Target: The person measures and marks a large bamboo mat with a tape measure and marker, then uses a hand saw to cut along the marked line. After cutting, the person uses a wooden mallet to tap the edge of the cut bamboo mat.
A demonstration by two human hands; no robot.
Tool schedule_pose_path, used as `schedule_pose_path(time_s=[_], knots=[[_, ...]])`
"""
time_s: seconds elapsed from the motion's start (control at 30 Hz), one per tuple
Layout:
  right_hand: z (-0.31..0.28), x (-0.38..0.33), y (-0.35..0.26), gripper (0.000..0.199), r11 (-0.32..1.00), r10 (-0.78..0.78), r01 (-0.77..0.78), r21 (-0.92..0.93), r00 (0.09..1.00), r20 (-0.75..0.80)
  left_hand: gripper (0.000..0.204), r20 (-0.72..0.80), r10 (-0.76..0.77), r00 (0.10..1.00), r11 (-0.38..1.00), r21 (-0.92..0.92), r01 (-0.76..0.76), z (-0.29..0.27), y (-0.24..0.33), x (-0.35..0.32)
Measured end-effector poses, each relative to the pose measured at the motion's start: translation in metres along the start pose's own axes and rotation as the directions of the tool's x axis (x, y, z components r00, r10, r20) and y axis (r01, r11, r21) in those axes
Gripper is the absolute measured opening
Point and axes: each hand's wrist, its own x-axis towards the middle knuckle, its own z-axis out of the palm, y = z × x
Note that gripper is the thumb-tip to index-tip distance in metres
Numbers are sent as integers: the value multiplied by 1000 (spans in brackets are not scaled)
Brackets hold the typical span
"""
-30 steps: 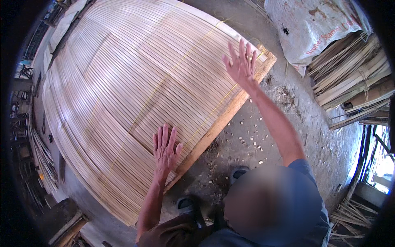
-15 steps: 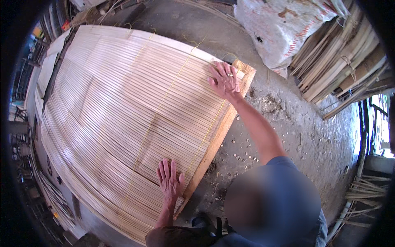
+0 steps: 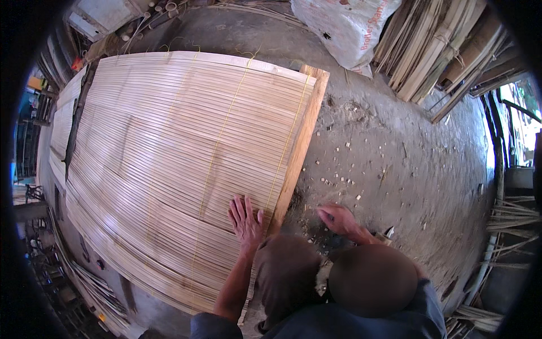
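Note:
A wide mat of narrow pale slats (image 3: 164, 130), lashed with rows of thin yellow cord (image 3: 216, 150), spreads out before me. Along its right side runs a wooden beam (image 3: 305, 141). My left hand (image 3: 247, 224) lies flat on the mat near its lower right corner, fingers stretched and spread, holding nothing. Off the mat, my right hand (image 3: 339, 219) is over the floor to the right of the beam's near end. Blur hides how its fingers are set and whether anything is in them.
Small pale wood offcuts (image 3: 339, 175) are scattered over the rough grey floor (image 3: 406, 164). A white sack (image 3: 344, 31) and bundles of split strips (image 3: 423, 45) stand at the far right. More strips (image 3: 514, 226) are stacked at the right edge.
My right hand has lifted off the mat's far right corner and drawn back toward me, over the floor. My left hand still rests on the mat. The view has shifted.

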Motion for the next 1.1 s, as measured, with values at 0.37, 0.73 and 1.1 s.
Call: schedule_pose_path(time_s=[0.37,0.73,1.1], knots=[[39,-201,-21,36,160,734,-320,934,671,104,65,-32,67,997,998,13,-67,-3,-5,-3],[102,-265,61,39,623,738,-568,537,199,-645,67,-99,71,993,993,100,-61,9,-18,-8],[177,-339,132,30,528,708,-712,463,70,-702,58,-18,56,998,992,-111,-58,1,-13,-2]])
